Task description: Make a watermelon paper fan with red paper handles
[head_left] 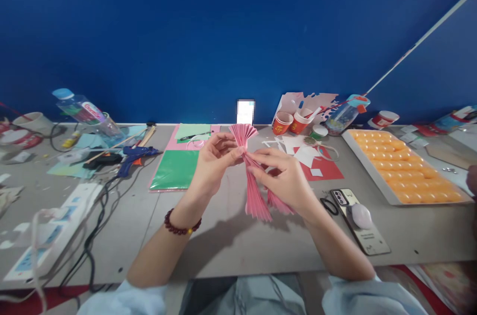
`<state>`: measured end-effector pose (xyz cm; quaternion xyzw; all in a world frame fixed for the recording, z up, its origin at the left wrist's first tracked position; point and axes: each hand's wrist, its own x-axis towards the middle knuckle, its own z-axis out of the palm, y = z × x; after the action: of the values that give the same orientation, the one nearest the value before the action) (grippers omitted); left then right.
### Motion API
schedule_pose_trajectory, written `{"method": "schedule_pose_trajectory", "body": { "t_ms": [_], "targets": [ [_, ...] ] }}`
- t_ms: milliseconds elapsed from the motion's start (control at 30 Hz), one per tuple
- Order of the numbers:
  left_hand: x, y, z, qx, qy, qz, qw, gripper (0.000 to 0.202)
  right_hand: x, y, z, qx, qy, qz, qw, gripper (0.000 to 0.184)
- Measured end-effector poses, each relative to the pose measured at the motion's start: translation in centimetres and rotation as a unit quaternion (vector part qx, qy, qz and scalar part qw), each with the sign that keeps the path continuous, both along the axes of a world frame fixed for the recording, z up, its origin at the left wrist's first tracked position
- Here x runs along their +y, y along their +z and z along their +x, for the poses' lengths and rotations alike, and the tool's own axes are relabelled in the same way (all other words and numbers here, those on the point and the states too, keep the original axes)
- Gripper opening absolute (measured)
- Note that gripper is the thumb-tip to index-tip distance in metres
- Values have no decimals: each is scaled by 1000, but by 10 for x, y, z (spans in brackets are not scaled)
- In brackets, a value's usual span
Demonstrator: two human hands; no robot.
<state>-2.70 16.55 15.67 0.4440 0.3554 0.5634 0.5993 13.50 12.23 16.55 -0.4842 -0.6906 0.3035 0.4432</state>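
Pink accordion-pleated paper (257, 198) is held up over the middle of the table, pinched narrow at its upper part. Its short top end fans out above the pinch, and longer pleated strips spread below in two bunches. My left hand (219, 158) grips the narrow part from the left between thumb and fingers. From the right, my right hand (281, 173) pinches the pleats just below that spot, covering part of the second bunch. A beaded bracelet (175, 225) circles my left wrist.
Left are a blue glue gun (136, 156), a power strip (55, 235), cables and a plastic bottle (87, 111). Green sheets (175, 171) lie behind my left hand. To the right stand red paper cups (283, 123), a phone (367, 235) and a tray of orange balls (406, 171).
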Motion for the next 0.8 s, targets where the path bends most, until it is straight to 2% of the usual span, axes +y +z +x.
{"method": "schedule_pose_trajectory", "body": {
  "t_ms": [133, 267, 500, 800],
  "targets": [
    [2, 0, 1, -12, 12, -10, 1000, 37, 4, -1, 3, -8, 27, -18, 999, 35],
    [1, 1, 1, -13, 5, -18, 1000, 35, 7, -1, 6, 10, 33, -49, 998, 35],
    [-2, 0, 1, 48, -80, 2, 996, 30, 8, 0, 6, 34, 23, -69, 997, 34],
    [2, 0, -2, 69, -56, -2, 996, 30, 6, 4, 11, -16, 39, -66, 997, 39]
  ]
}}
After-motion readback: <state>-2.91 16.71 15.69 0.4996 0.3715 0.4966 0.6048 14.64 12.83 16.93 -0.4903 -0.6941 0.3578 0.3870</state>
